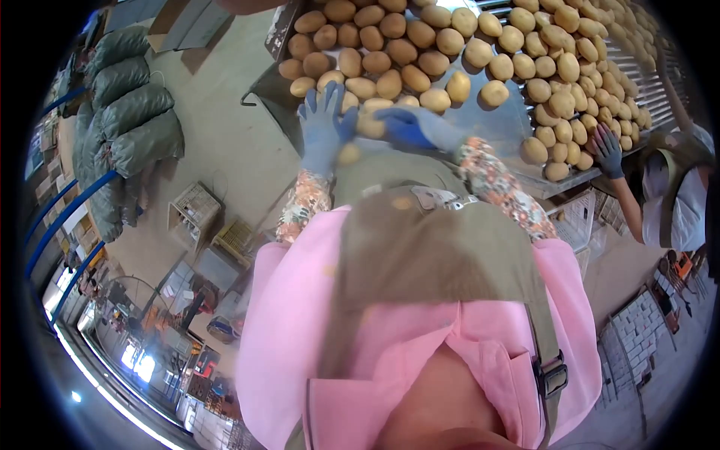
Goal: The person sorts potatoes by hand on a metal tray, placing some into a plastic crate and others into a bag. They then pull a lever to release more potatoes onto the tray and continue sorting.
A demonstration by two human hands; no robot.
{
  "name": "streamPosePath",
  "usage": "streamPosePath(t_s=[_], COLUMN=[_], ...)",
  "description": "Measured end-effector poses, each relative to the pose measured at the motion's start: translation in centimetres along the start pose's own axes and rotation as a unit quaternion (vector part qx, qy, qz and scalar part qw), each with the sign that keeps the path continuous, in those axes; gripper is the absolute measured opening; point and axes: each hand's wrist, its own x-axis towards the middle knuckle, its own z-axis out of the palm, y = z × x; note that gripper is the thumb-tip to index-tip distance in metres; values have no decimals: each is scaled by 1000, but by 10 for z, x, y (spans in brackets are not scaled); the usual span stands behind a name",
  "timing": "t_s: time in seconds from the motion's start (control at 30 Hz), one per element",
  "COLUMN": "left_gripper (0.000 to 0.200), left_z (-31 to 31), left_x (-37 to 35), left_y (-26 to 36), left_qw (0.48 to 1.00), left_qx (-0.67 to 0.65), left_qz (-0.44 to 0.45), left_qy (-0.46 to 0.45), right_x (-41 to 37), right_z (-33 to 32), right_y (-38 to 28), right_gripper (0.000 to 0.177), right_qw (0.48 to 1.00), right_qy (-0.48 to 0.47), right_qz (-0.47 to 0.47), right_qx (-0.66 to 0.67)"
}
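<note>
My left hand, in a grey-blue glove, lies with fingers spread at the near edge of the potatoes. My right hand, in a blue glove, reaches leftward with its fingers stretched out. A blurred potato sits between the two hands, right at the right fingertips. Another blurred potato is lower down, beside the left wrist and over my apron. Potatoes crowd the surface just beyond both hands.
More potatoes cover the metal table to the right. A co-worker's gloved hand rests by potatoes there. Filled green sacks are stacked at left. Crates stand on the floor, and another crate is under the table.
</note>
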Motion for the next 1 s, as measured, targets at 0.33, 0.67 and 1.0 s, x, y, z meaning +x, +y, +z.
streamPosePath(t_s=[0.33,0.67,1.0], left_gripper=[55,38,40], left_z=[-18,-14,0], left_x=[-38,-37,-11], left_y=[21,-15,16], left_qw=[996,975,976], left_qx=[-23,-217,-176], left_qz=[69,-47,118], left_qy=[-49,-29,56], right_x=[-8,-53,-93], right_z=[-68,-16,6], right_y=[-34,37,35], right_gripper=[36,45,48], right_qw=[894,899,978], right_qy=[196,206,187], right_qz=[-84,-165,79], right_qx=[-395,-349,47])
